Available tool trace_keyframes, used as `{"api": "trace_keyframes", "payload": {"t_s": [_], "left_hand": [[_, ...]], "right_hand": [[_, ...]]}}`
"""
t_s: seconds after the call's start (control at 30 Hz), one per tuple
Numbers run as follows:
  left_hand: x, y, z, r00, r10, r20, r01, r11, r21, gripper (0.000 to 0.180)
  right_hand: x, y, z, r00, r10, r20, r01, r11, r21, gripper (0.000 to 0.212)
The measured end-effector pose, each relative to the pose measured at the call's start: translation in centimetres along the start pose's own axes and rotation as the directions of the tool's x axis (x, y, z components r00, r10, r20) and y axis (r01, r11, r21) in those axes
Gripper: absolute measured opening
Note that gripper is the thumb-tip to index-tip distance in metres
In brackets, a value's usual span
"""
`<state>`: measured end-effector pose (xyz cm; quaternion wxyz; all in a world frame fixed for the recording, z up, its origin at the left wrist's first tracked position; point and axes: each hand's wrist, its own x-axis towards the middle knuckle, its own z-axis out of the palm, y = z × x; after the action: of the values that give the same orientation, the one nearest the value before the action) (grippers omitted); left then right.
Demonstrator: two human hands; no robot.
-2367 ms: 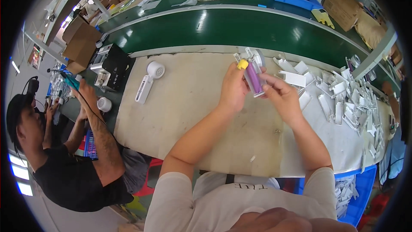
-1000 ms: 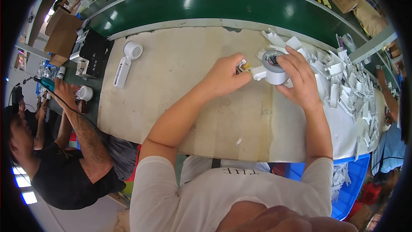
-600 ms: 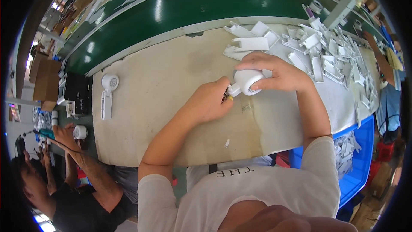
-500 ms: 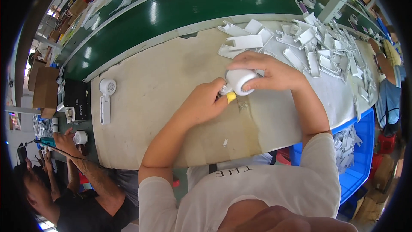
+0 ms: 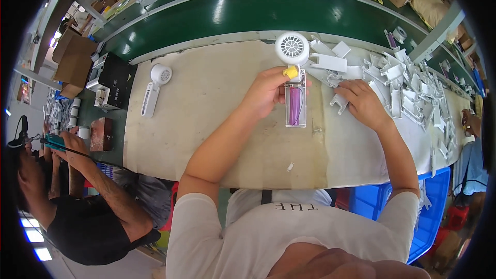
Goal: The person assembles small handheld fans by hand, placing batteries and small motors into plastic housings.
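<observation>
My left hand (image 5: 262, 94) is closed around a white handheld fan (image 5: 292, 47), near the neck below its round slotted head. A yellow finger cover (image 5: 291, 72) is on my left thumb. The fan's handle lies open, showing a purple battery cell (image 5: 296, 106) and a thin dark wire. To its right, my right hand (image 5: 366, 106) has its fingers closed on a white plastic handle cover (image 5: 338, 103) at the near edge of a pile of similar covers (image 5: 408, 80). The fingertips partly hide that piece.
Another white fan (image 5: 150, 98) lies at the table's left side. A black box-shaped device (image 5: 111, 80) stands beyond it. A blue bin (image 5: 439, 204) is below the table's right edge. One small white piece (image 5: 290, 166) lies near the front edge. A co-worker (image 5: 98, 217) sits at left.
The fan turned from side-on to face up, its open handle now visible. My right hand let go of the fan head and moved right to a handle cover at the pile.
</observation>
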<state>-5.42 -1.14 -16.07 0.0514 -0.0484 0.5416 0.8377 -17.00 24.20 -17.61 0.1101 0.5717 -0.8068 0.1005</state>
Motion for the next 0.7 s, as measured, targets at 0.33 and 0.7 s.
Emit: {"api": "trace_keyframes", "payload": {"t_s": [0.33, 0.7], "left_hand": [[-0.1, 0.1, 0.0, 0.966, 0.218, -0.139, -0.235, 0.966, -0.113, 0.031], [-0.4, -0.6, 1.0, 0.878, 0.384, -0.286, -0.449, 0.867, -0.217, 0.032]], "right_hand": [[2.5, -2.0, -2.0, 0.747, 0.658, 0.099, -0.348, 0.26, 0.901, 0.054], [9.9, -9.2, -2.3, 0.887, 0.084, -0.454, 0.049, 0.96, 0.274, 0.06]]}}
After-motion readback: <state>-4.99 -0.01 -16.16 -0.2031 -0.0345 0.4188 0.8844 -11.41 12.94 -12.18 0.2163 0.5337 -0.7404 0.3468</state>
